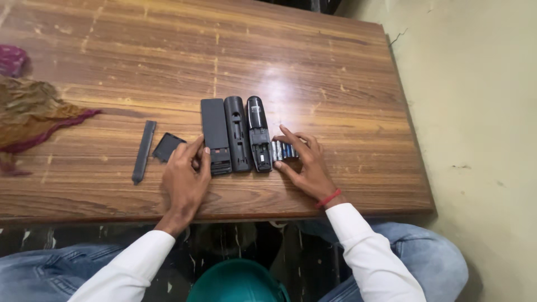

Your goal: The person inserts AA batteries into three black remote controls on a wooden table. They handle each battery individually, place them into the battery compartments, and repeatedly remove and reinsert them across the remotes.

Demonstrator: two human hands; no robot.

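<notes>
Loosely cupped round batteries, right hand open, left hand empty beside remotes; might roll off table.

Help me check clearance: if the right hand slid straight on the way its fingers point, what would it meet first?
The right hand points left, cupped around the batteries; pushing on, these likely meet the open remote beside them.

Scratched brown wood table w/ lamp glare, pale cracked floor on right.

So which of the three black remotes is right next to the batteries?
The rightmost remote, with the shiny rounded top. The batteries lie against its right side; the other two sit further left.
</notes>
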